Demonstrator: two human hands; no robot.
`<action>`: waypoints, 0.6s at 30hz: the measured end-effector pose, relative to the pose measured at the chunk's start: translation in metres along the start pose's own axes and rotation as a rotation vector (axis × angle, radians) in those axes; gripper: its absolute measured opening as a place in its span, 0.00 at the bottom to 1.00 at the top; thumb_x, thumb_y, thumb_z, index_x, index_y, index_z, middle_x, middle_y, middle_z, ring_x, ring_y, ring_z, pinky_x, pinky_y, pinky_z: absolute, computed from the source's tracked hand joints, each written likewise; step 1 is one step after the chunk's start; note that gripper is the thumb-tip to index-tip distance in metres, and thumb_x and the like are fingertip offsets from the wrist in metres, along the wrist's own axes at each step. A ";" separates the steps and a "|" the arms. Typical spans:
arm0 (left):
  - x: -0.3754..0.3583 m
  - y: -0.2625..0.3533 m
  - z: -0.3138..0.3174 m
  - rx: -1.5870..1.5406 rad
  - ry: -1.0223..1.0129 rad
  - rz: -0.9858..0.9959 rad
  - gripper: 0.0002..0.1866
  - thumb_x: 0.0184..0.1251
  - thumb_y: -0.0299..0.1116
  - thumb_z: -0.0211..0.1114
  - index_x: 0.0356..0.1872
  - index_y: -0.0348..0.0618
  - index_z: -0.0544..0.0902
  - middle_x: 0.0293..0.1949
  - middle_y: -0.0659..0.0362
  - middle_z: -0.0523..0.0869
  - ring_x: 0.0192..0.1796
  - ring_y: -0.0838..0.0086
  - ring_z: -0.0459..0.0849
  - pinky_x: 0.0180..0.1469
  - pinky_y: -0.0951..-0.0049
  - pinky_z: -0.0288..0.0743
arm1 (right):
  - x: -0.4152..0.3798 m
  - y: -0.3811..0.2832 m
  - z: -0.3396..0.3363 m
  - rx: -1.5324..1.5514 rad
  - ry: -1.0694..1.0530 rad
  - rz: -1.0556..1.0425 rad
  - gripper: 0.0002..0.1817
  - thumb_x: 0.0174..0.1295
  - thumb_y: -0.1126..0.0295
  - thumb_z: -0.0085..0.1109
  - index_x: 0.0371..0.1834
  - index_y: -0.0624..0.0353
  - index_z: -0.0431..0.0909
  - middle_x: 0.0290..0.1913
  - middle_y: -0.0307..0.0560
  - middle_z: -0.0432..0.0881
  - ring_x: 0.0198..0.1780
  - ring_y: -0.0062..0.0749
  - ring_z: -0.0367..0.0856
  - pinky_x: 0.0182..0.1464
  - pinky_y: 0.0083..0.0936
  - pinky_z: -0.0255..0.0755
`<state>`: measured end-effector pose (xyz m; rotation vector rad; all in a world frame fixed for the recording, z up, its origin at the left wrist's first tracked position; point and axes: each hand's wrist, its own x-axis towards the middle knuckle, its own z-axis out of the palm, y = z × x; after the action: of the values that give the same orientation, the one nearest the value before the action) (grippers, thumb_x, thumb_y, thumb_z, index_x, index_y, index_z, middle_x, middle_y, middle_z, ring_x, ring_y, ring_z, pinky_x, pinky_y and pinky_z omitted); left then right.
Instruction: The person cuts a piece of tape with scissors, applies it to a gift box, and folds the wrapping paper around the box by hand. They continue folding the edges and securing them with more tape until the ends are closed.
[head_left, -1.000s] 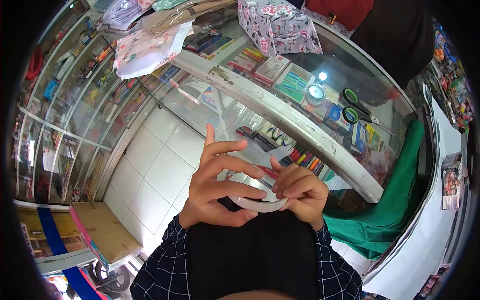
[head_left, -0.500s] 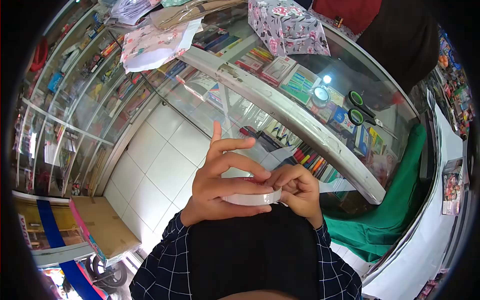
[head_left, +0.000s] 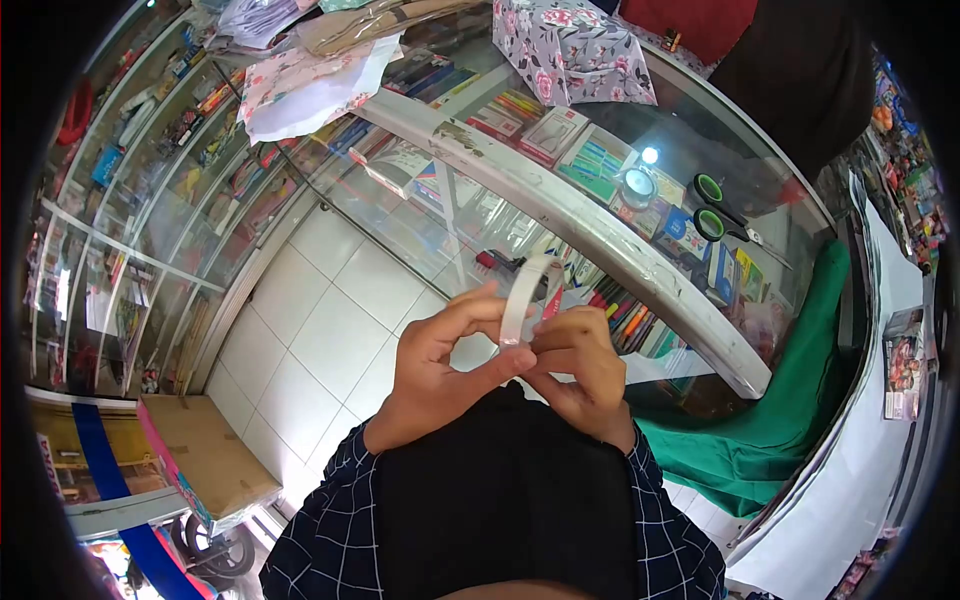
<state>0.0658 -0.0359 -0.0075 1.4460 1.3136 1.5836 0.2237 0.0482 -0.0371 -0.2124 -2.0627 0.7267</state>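
Both hands together at chest height, pinching a tape roll [head_left: 527, 297] held on edge: left hand [head_left: 440, 365] thumb and fingers clamped on its lower rim, right hand [head_left: 575, 365] gripping beside it. Glass display counter [head_left: 560, 215] beyond holds pens, stationery packs; scissors [head_left: 722, 212] on top.
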 end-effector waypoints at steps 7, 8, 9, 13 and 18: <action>-0.005 0.007 -0.004 0.063 -0.210 0.081 0.20 0.58 0.30 0.69 0.53 0.38 0.80 0.33 0.61 0.88 0.38 0.74 0.86 0.68 0.54 0.60 | 0.027 -0.012 -0.025 -0.132 0.223 -0.021 0.17 0.49 0.64 0.70 0.43 0.53 0.81 0.45 0.44 0.77 0.51 0.42 0.74 0.57 0.38 0.62; -0.005 0.008 -0.004 0.065 -0.228 0.084 0.20 0.58 0.30 0.68 0.53 0.38 0.80 0.32 0.61 0.88 0.38 0.73 0.86 0.68 0.54 0.60 | 0.032 -0.012 -0.027 -0.112 0.148 -0.016 0.16 0.50 0.65 0.69 0.43 0.54 0.81 0.44 0.44 0.78 0.50 0.41 0.75 0.58 0.38 0.62; -0.006 0.009 -0.004 0.050 -0.217 0.090 0.20 0.58 0.29 0.68 0.53 0.39 0.80 0.32 0.61 0.88 0.38 0.74 0.86 0.68 0.54 0.60 | 0.035 -0.011 -0.029 -0.092 0.073 -0.013 0.16 0.51 0.67 0.68 0.44 0.54 0.81 0.43 0.44 0.78 0.49 0.40 0.75 0.58 0.38 0.62; -0.008 0.011 -0.006 0.070 -0.158 0.126 0.18 0.58 0.29 0.68 0.51 0.40 0.82 0.31 0.61 0.88 0.38 0.73 0.85 0.68 0.53 0.59 | 0.034 -0.016 -0.025 0.077 0.035 0.056 0.14 0.50 0.67 0.67 0.42 0.57 0.82 0.35 0.42 0.77 0.39 0.36 0.76 0.49 0.33 0.64; -0.007 0.015 -0.014 0.264 -0.070 0.255 0.17 0.50 0.30 0.73 0.44 0.44 0.85 0.32 0.63 0.88 0.40 0.72 0.84 0.69 0.52 0.56 | 0.035 -0.023 -0.024 0.038 0.028 -0.012 0.18 0.46 0.61 0.68 0.39 0.58 0.83 0.33 0.41 0.74 0.35 0.34 0.73 0.40 0.29 0.62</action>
<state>0.0567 -0.0502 0.0051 1.8783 1.3813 1.5418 0.2255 0.0541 0.0103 -0.1869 -2.0205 0.7510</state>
